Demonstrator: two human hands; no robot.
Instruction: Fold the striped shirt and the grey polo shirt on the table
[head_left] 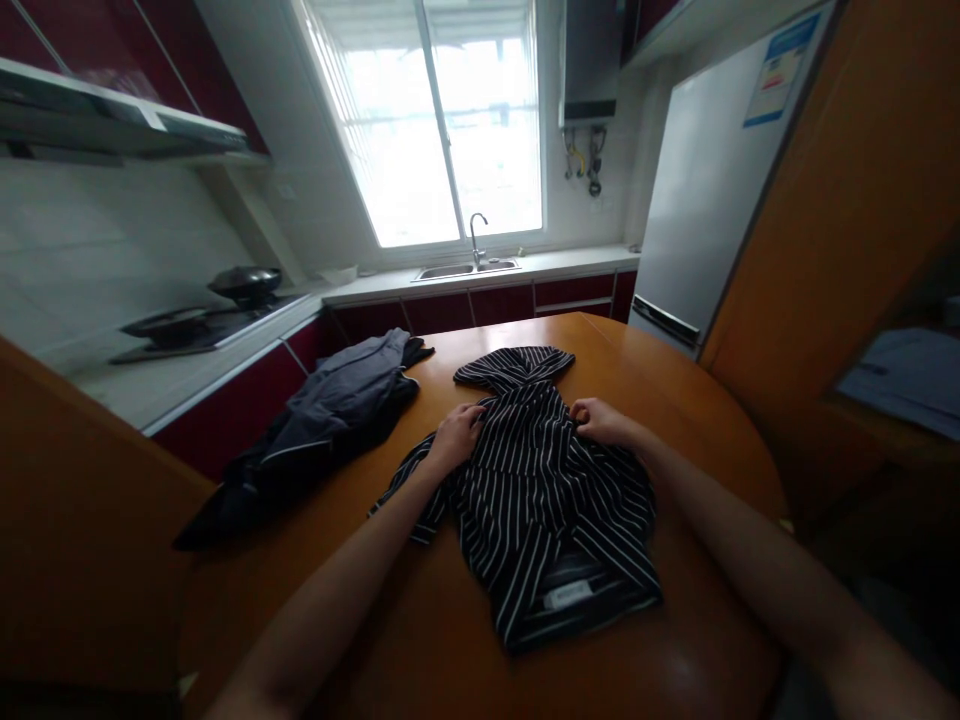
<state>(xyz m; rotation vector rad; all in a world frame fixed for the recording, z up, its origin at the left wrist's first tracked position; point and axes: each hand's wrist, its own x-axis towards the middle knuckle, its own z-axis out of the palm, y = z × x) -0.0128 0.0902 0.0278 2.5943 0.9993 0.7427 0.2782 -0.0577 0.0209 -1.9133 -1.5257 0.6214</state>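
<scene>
We log the striped shirt [540, 490] lying flat at mid-worktop [675, 400], collar label toward 6 o'clock. Our left hand [457, 435] is closed on the fabric at its 10 o'clock edge. Our right hand [600, 420] is bunched on it at 1 o'clock. A grey jacket [330, 420] lies toward 9 o'clock, apart.

far: daylight is admitted by a window [442, 120] above the sink [466, 269] | left: stove [202, 325] is topped by a hood [112, 110] | right: fridge [705, 200] is seen | below: red cabinets [480, 305] are fitted
</scene>
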